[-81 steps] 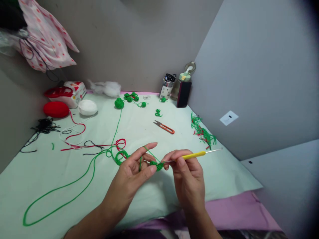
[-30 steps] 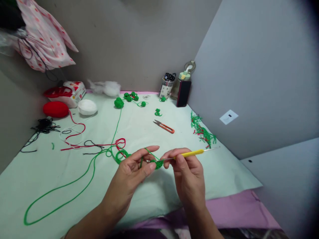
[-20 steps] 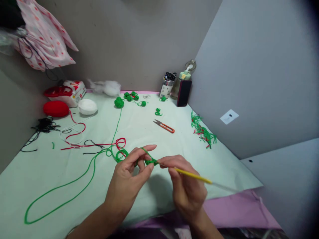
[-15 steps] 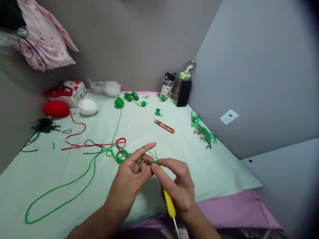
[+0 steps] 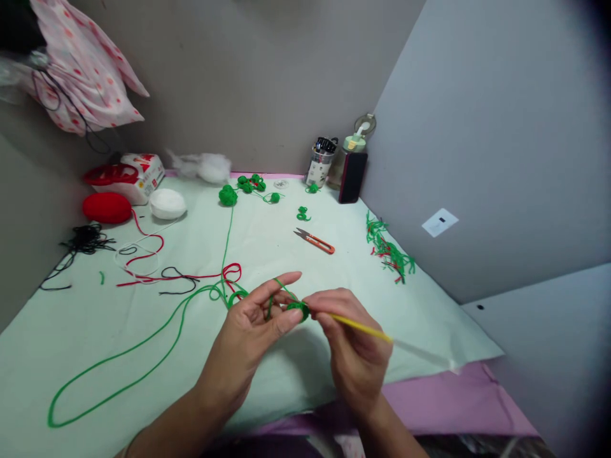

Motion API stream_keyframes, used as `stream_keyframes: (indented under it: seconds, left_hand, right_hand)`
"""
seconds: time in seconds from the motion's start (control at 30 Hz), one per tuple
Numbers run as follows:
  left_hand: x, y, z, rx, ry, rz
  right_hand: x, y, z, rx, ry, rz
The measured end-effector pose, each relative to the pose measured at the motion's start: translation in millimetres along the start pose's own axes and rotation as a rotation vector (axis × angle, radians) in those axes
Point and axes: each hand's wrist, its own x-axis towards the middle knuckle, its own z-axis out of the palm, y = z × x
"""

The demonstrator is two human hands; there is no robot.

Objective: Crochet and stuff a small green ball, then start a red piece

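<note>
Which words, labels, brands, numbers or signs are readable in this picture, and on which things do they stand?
No text can be read.
Box: red print, too blurred.
Pen cup: dark label marks, too small.
Wall plate: one dark mark, not readable.
The hook in the right hand and the yarn in the left hand: no text shows.

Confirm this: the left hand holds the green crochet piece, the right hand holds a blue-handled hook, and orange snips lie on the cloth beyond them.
Not quite. The hook has a yellow handle, not a blue one, as the head view shows. The rest stands: the left hand holds the green crochet piece, the right hand holds the hook, and the orange snips lie on the cloth beyond them.
</note>
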Motion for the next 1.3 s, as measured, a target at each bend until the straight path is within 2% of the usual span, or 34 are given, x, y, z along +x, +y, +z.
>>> stream_keyframes:
  seconds: [0.07, 0.13, 0.2, 0.27, 0.33, 0.43, 0.53, 0.7, 0.87, 1.07, 1.3]
  left_hand:
    - [2.3, 0.6, -0.1, -0.042, -0.004, -0.048]
    - [4.5, 2.7, -1.2, -0.130, -0.028, -0.145]
    - [5.7, 5.1, -2.7, -0.215, -0.031, -0.203]
    - [5.3, 6.3, -3.7, -0.230, -0.007, -0.171]
    - [3.5, 5.7, -3.4, -0.164, 0.004, -0.108]
    - [1.0, 3.0, -2.0, -0.010, -0.017, -0.043]
    - [0.7, 2.0, -1.8, 0.091, -0.013, 0.006]
    - [1.4, 4.5, -3.0, 0.119, 0.003, 0.016]
    - [0.2, 4.9, -3.8, 0.137, 0.021, 0.003]
    - [0.5, 4.1, -6.1, 0.229, 0.051, 0.057]
    - [-4.2, 5.3, 0.8, 0.508, 0.205, 0.284]
  right_hand:
    - [-4.1, 0.3, -1.3, -0.187, -0.028, -0.139]
    - [-4.8, 1.1, -3.4, -0.236, -0.022, -0.187]
    - [-2.1, 1.9, -4.8, -0.105, 0.057, -0.082]
    - [2.0, 2.6, -4.7, 0.106, 0.132, 0.076]
    - [5.1, 3.3, -3.2, 0.258, 0.126, 0.176]
    - [5.9, 4.8, -0.9, 0.288, 0.035, 0.221]
    - [5.2, 6.6, -1.1, 0.302, 0.057, 0.279]
    - [10.0, 7.8, -2.8, 0.449, 0.096, 0.391]
    - [13.6, 6.8, -5.2, 0.503, 0.071, 0.411]
    - [7.5, 0.4, -10.0, 0.244, 0.030, 0.270]
    - [-2.1, -1.6, -5.6, -0.127, -0.053, -0.195]
